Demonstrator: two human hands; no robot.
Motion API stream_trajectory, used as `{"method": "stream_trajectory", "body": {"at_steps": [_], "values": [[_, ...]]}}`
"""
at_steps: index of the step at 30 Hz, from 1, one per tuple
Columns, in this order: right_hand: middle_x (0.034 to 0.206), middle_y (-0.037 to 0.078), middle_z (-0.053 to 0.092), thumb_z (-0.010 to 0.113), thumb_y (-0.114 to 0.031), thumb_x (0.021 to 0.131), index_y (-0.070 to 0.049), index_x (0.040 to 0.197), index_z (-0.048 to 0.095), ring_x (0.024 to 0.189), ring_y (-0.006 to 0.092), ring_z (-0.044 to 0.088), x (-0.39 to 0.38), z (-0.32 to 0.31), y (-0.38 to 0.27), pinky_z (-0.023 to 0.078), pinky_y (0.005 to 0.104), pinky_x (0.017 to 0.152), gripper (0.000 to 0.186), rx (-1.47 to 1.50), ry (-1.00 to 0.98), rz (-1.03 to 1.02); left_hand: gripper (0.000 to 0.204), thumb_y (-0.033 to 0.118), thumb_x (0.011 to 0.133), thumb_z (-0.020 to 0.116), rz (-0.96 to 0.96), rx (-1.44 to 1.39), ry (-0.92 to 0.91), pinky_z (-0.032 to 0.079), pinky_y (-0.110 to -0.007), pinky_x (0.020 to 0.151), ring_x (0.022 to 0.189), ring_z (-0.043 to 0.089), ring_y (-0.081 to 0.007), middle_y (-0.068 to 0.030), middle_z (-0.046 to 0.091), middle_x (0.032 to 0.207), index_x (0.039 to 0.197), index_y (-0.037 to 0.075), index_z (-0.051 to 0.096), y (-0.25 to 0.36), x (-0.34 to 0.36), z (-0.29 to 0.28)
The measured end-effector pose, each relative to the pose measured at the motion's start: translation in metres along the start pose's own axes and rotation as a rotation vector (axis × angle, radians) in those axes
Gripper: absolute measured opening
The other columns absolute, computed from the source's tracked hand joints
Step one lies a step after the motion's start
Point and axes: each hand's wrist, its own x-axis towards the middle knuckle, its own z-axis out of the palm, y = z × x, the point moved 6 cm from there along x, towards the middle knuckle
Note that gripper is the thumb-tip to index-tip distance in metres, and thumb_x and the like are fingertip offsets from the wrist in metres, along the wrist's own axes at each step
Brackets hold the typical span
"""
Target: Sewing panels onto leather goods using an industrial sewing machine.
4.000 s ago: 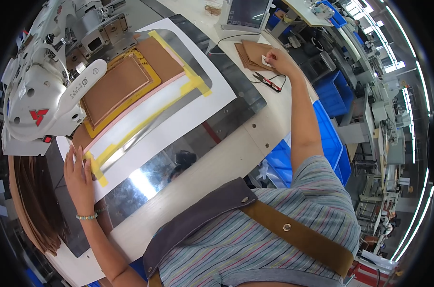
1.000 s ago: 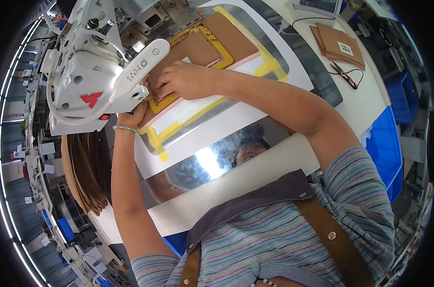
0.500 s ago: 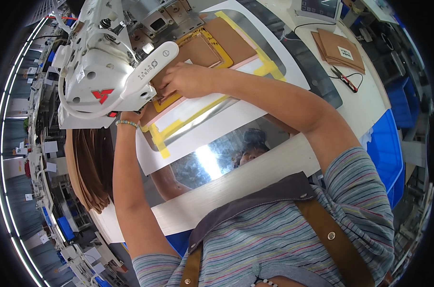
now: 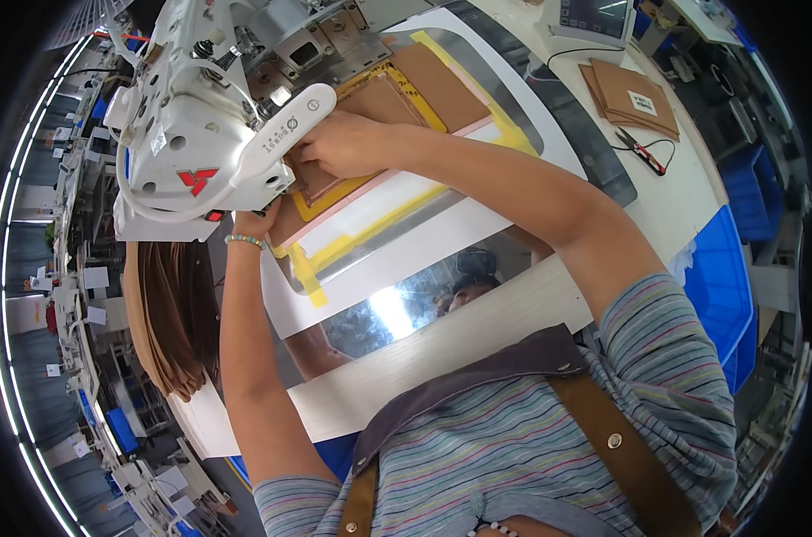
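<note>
My right hand (image 4: pixel 348 145) lies over a brown panel (image 4: pixel 379 100) inside a yellow frame (image 4: pixel 428 109). Its fingers are bent together and point down at the panel; the white machine head hides the tips, and whatever they may hold does not show. Past the beaded bracelet, my left hand (image 4: pixel 257 220) reaches in beside the panel's near left corner. The machine head covers most of its fingers. Around the frame is a brown and pink board (image 4: pixel 455 94), edged with yellow tape (image 4: pixel 312 268) on a white sheet (image 4: pixel 343 291). The white sewing machine (image 4: pixel 169 134) stands over its left side.
A shiny metal plate (image 4: pixel 433 286) covers the table's near part. Farther right lie brown pieces (image 4: pixel 634 100), red-handled snips (image 4: pixel 643 150) and a screen (image 4: pixel 594 20). A stack of brown strips (image 4: pixel 169 313) hangs at left; a blue bin (image 4: pixel 714 277) is at right.
The taped board, frame and white sheet have shifted slightly toward me and to the right. Both hands stay close to the machine; a small white patch beside my right hand is now hidden.
</note>
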Motion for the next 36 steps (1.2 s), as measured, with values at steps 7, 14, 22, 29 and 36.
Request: {"method": "stream_trajectory", "body": {"at_steps": [7, 14, 22, 29, 36], "values": [[0.144, 0.009, 0.067, 0.053, -0.014, 0.098, -0.014, 0.130, 0.077, 0.139, 0.0306, 0.055, -0.009, 0.006, 0.008, 0.041, 0.0478, 0.121, 0.040, 0.014, -0.035, 0.045, 0.036, 0.002, 0.092, 0.068, -0.190, -0.042, 0.127, 0.052, -0.041, 0.107, 0.125, 0.068, -0.0362, -0.0205, 0.073, 0.130, 0.128, -0.003, 0.070, 0.031, -0.018, -0.008], [0.132, 0.010, 0.073, 0.060, -0.009, 0.091, -0.009, 0.124, 0.079, 0.129, 0.0322, 0.061, -0.019, -0.013, -0.012, 0.048, 0.0462, 0.114, 0.039, 0.102, -0.058, -0.032, 0.029, 0.004, 0.099, 0.065, -0.225, -0.191, 0.203, 0.051, -0.039, 0.106, 0.115, 0.070, -0.0373, -0.0202, 0.075, 0.118, 0.126, -0.005, 0.070, 0.094, -0.057, -0.029], [0.135, 0.013, 0.073, 0.061, -0.002, 0.089, -0.002, 0.119, 0.079, 0.130, 0.0328, 0.061, -0.028, -0.021, -0.030, 0.050, 0.0438, 0.113, 0.035, 0.192, -0.126, -0.052, 0.021, -0.002, 0.096, 0.071, 0.228, 0.243, 0.155, 0.059, -0.041, 0.092, 0.109, 0.074, -0.0359, -0.0147, 0.077, 0.118, 0.116, 0.001, 0.074, 0.243, -0.096, -0.046], [0.139, 0.012, 0.071, 0.063, -0.002, 0.090, -0.001, 0.121, 0.078, 0.132, 0.0316, 0.060, -0.042, -0.025, -0.048, 0.050, 0.0436, 0.113, 0.035, 0.202, -0.078, -0.124, 0.029, 0.026, 0.111, 0.062, 1.262, 0.342, 1.082, 0.050, -0.043, 0.097, 0.119, 0.058, -0.0229, -0.0092, 0.057, 0.133, 0.134, 0.011, 0.054, 0.448, -0.218, -0.126], [0.144, 0.008, 0.069, 0.063, -0.009, 0.099, -0.005, 0.127, 0.076, 0.133, 0.0275, 0.060, -0.088, -0.075, -0.039, 0.048, 0.0420, 0.114, 0.031, 0.034, -0.207, 0.011, 0.049, 0.028, 0.110, 0.065, 1.364, 0.542, 1.319, 0.048, -0.046, 0.121, 0.144, 0.057, -0.0243, -0.0119, 0.059, 0.158, 0.151, 0.004, 0.054, 0.494, -0.231, -0.134]]}}
